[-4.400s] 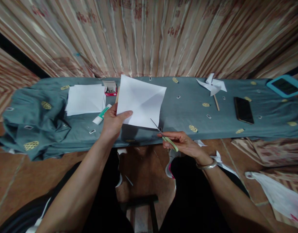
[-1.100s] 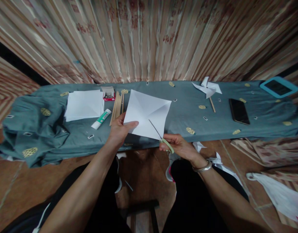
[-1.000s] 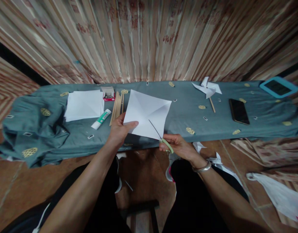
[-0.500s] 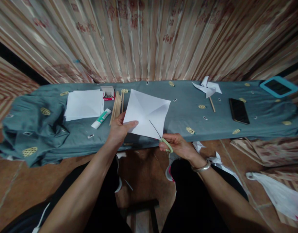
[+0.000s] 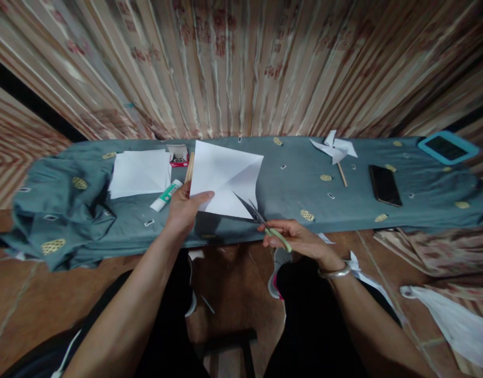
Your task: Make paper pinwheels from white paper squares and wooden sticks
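At frame centre, your left hand (image 5: 185, 206) pinches the creased paper (image 5: 221, 170), your right hand (image 5: 302, 240) grips the scissors (image 5: 280, 237); snipping too deep could split the paper's middle.

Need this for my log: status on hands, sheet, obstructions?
Left hand gripping white sheet, lower left. Right hand holding scissors at sheet's lower right corner. Sheet creased. Wooden sticks partly behind sheet, not visibly blocking.

No lettering is legible. Markings on the green-and-white tube (image 5: 166, 196), near side of the red box (image 5: 181, 164), are too small to read.
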### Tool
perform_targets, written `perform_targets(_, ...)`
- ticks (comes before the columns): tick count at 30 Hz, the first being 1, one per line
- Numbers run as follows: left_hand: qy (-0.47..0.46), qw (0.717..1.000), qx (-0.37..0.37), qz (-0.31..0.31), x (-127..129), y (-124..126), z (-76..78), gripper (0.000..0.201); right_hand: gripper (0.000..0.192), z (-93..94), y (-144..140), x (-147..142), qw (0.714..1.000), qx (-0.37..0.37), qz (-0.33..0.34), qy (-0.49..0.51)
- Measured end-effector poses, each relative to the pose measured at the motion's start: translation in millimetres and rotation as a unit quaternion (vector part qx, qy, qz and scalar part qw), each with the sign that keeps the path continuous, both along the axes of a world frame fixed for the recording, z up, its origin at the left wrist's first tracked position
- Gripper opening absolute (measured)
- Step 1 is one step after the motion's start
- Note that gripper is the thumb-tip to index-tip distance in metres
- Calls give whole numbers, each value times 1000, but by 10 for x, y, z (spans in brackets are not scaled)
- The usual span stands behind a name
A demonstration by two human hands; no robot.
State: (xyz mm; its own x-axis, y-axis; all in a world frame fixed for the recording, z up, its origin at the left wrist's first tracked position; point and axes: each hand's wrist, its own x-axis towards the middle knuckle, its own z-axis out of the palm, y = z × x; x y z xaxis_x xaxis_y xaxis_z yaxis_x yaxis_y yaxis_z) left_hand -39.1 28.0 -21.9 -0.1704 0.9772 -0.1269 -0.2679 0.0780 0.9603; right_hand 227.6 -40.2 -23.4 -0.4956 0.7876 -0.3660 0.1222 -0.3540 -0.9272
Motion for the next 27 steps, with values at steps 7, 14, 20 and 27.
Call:
perform_targets(7, 14, 1000, 0, -22, -26, -81, 14, 48, 48, 91, 158, 290, 964, 117, -233, -54)
perform_targets(14, 112, 988, -19, -105, 94, -226, 7, 70, 53, 120, 268, 153, 910, 288, -272, -127)
perform_targets(20, 125, 979, -45, -152, 117, -282, 83, 81, 38, 164, 281, 61, 929, 282, -163, -177)
perform_targets(27, -19, 997, -18, -70, -80, -276, 190, 67, 40, 235, 442, -121, 952, 197, -228, -47)
